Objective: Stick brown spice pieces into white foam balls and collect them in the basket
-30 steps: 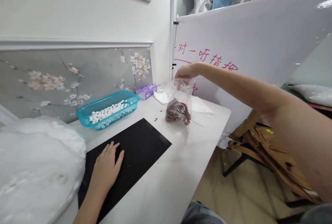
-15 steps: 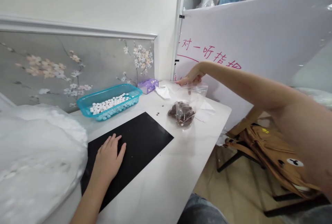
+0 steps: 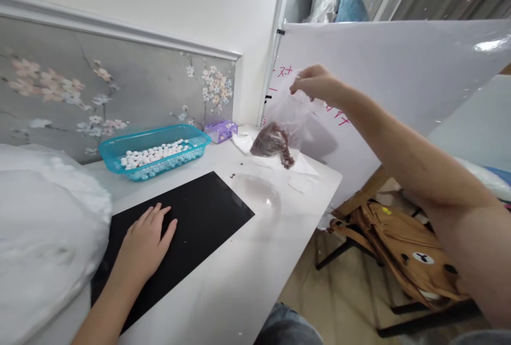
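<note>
My right hand pinches the top of a clear plastic bag and holds it up over the far end of the table. Brown, stringy-looking bits sag in the lower part of that bag; their kind I cannot make out. Flat on a black sheet lies my left hand, fingers spread and holding nothing. A clear round lid or dish rests on the white table beneath the bag. Small dark bits are scattered beside the sheet.
A blue plastic basket with white pellets stands by the wall, beside a purple tissue pack. At the left bulges a large white bag. A brown backpack sits on a chair right of the table.
My right hand has risen, lifting the plastic bag with the brown bits off the table. The clear round shape under it now shows. My left hand stays on the black sheet.
</note>
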Demonstrator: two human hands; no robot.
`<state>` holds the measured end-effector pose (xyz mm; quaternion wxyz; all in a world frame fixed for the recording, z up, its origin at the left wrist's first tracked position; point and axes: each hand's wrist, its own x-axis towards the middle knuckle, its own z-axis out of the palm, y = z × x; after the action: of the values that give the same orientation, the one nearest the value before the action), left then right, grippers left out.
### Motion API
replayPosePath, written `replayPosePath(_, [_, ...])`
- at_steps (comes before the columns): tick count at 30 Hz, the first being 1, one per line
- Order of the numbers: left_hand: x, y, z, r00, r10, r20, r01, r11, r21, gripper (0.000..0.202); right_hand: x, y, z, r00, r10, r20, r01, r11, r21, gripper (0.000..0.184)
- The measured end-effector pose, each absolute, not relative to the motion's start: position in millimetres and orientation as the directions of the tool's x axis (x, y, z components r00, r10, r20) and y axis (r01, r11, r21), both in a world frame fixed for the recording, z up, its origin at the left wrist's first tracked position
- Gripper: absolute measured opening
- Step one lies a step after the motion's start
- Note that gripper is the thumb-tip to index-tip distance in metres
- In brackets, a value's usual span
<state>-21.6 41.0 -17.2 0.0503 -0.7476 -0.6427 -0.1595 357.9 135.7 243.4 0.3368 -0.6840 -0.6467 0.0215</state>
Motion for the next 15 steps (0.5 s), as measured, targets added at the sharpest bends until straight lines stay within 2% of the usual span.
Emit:
replayPosePath(2, [-21,41,-17,0.120,0.946,0.301,0.978,-0.164,0.127,0.060,351,124,235,0.060,0.950,0.307,0.895,0.086,-0.438,0.012])
replayPosePath(5, [-21,40,-16,0.123,0.949,0.289,0.978,-0.165,0.127,0.059,349,115,209,-0.042,0.999,-0.011,0.888,0.032,-0.458,0.030])
replayPosePath(7, [-21,40,-17,0.124,0.950,0.285,0.978,-0.165,0.126,0.059,353,116,191,-0.077,0.978,-0.196,0.805,-0.055,-0.591,0.048])
replayPosePath(9, [-22,40,-18,0.129,0.948,0.292,0.978,-0.171,0.122,0.059,357,119,178,-0.151,0.944,-0.293,0.654,-0.127,-0.746,0.065])
replayPosePath(11, [-23,40,-19,0.133,0.944,0.302,0.976,-0.177,0.124,0.059,361,122,168,-0.233,0.932,-0.276,0.488,-0.133,-0.863,0.076])
replayPosePath(13, [-24,40,-20,0.134,0.942,0.308,0.975,-0.181,0.130,0.059,364,123,159,-0.279,0.948,-0.156,0.353,-0.050,-0.934,0.076])
replayPosePath(15, [-24,40,-20,0.130,0.941,0.311,0.975,-0.179,0.134,0.059,365,123,147,-0.278,0.961,-0.004,0.361,0.101,-0.927,0.065])
